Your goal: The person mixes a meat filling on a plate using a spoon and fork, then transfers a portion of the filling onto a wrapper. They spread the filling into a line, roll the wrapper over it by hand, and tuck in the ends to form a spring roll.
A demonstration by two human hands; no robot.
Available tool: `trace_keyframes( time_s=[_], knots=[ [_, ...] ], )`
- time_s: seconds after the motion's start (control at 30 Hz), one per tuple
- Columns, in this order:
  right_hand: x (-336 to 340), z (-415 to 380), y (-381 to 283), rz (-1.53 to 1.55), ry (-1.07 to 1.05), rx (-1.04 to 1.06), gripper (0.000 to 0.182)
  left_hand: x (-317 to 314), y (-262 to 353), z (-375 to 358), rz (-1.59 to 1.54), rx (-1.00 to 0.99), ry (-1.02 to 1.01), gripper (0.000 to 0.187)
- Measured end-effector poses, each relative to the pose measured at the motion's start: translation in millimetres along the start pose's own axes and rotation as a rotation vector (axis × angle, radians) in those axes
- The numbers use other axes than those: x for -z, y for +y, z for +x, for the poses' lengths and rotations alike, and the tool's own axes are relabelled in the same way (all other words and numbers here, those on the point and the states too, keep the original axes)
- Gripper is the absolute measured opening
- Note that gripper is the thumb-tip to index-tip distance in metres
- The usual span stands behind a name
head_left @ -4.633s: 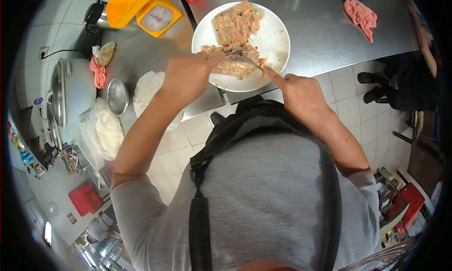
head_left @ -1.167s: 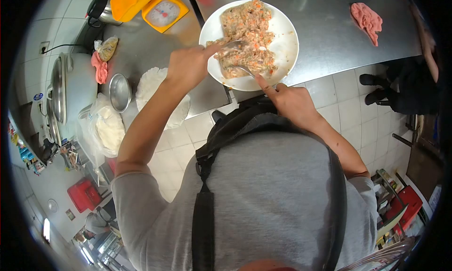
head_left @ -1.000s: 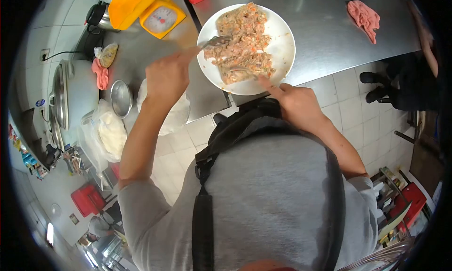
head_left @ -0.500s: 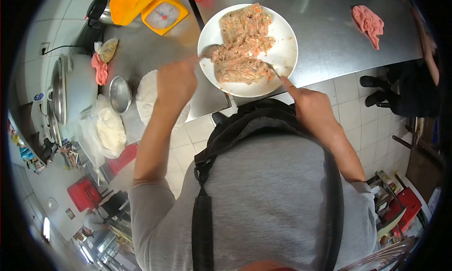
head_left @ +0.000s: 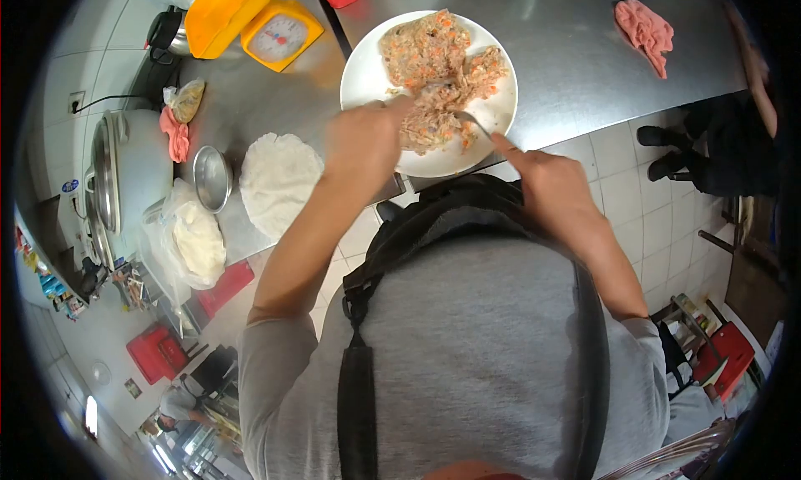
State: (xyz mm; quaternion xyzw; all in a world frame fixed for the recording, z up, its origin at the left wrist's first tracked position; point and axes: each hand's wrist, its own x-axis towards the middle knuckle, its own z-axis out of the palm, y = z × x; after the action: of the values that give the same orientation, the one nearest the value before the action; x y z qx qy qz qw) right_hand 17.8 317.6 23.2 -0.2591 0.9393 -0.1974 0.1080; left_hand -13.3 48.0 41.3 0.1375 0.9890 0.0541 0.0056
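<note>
A large white plate (head_left: pixel 365 75) holds a minced filling with orange bits (head_left: pixel 425 50), spread in uneven lumps. My left hand (head_left: pixel 367 142), blurred by motion, is closed over the plate's left front edge around a utensil, whose end reaches into the filling. At the plate's right front edge, my right hand (head_left: pixel 555 184) grips a metal utensil (head_left: pixel 478 125) with the index finger stretched along it; its tip touches the filling. Left of my left forearm, a flat round of white dough (head_left: pixel 279 184) lies on the metal table, beside a metal bowl (head_left: pixel 213 179).
A bag of dough (head_left: pixel 196 238) sits at the table's left edge. Behind are a yellow scale (head_left: pixel 279 37) and a pot (head_left: pixel 171 31). A pink cloth (head_left: pixel 645 33) lies at the right. Another person's legs (head_left: pixel 722 159) show at far right.
My left hand has moved right over the plate, uncovering the dough round. Some filling has shifted to the right and toward the middle. My right hand stays nearly in place.
</note>
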Motion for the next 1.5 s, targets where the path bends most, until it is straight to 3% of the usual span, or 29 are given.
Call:
trace_keyframes(
  time_s=[0.13,0.23,0.3,0.43,0.6,0.73,0.93,1.03,1.13,1.27,1.33,1.5],
  knots=[
    [40,-6,-1,-0.047,0.07,-0.073,0.061,26,-4,-3,-0.088,0.051,0.087,0.029],
    [25,8,6,-0.119,0.072,-0.12,0.062,10,-6,1,0.008,-0.082,0.084,0.028],
    [6,10,9,-0.175,0.057,-0.125,0.062,-11,1,5,0.07,-0.069,-0.081,0.026],
    [12,4,10,-0.139,-0.003,-0.093,0.063,17,-12,11,-0.03,-0.081,-0.063,0.023],
    [35,10,15,-0.172,0.124,-0.215,0.063,40,-21,20,-0.049,0.162,-0.067,0.019],
    [10,26,20,-0.178,0.062,-0.19,0.062,32,-39,10,0.103,0.169,-0.088,0.018],
    [-3,31,4,-0.015,-0.024,-0.148,0.061,-3,-24,9,-0.266,0.147,-0.115,0.02],
    [7,30,-2,-0.007,0.019,-0.116,0.061,7,-7,7,-0.21,0.168,-0.089,0.021],
    [6,39,0,-0.065,0.092,-0.057,0.06,11,-22,9,-0.106,0.196,0.086,0.022],
    [-18,61,1,-0.198,0.19,-0.027,0.062,-16,-46,13,-0.019,0.056,0.203,0.023],
    [-25,62,-1,-0.22,0.145,-0.05,0.062,-24,-36,8,0.012,0.197,-0.052,0.021],
    [-27,63,5,-0.231,0.078,-0.071,0.061,-37,-48,11,-0.432,0.242,-0.025,0.017]
  ],
)
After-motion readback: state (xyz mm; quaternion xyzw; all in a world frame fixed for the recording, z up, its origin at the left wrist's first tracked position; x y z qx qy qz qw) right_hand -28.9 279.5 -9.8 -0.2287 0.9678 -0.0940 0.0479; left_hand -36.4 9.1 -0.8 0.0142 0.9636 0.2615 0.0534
